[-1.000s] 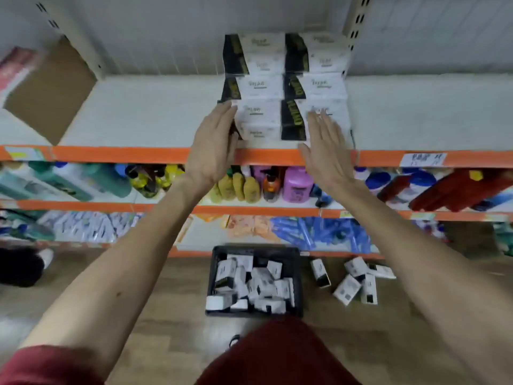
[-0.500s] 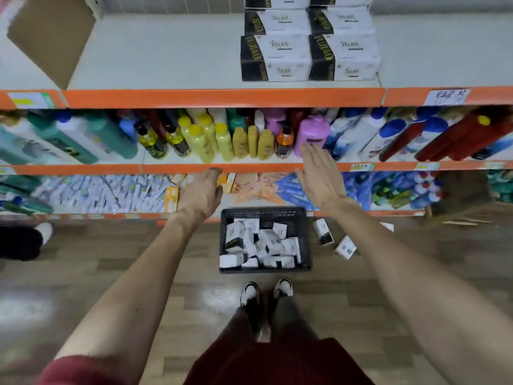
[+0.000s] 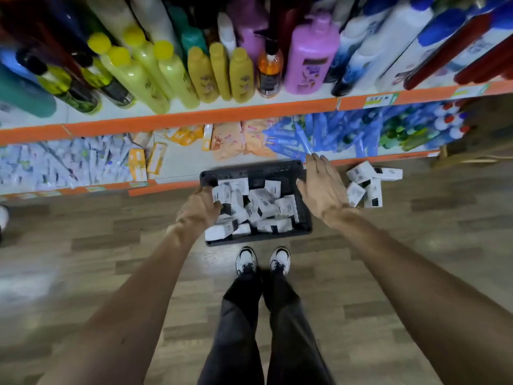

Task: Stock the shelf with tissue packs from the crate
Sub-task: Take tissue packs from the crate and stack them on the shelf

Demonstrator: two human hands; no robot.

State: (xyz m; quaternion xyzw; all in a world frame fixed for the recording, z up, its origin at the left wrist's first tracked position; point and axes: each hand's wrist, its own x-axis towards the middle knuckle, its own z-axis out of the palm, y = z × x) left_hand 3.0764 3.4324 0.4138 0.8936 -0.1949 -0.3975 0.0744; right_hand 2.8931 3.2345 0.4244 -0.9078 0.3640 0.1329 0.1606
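Head view. A black plastic slatted crate (image 3: 249, 169) stood on the wood-plank floor (image 3: 388, 259), just ahead of the person's feet (image 3: 262, 259) and against the lowest orange-edged shelf (image 3: 166, 187). It held a jumble of white tissue packs with black ends (image 3: 263, 202), their long axes pointing every way. Left hand (image 3: 198, 209) lay at the crate's left rim, fingers curled down beside a pack; whether they gripped it could not be told. Right hand (image 3: 323, 187), fingers straight and apart, hovered over the right rim, holding nothing. The left hand appeared nearer the packs. Half a second earlier both hands were higher, near the bottle shelf (image 3: 222, 116), and the top shelf was in view
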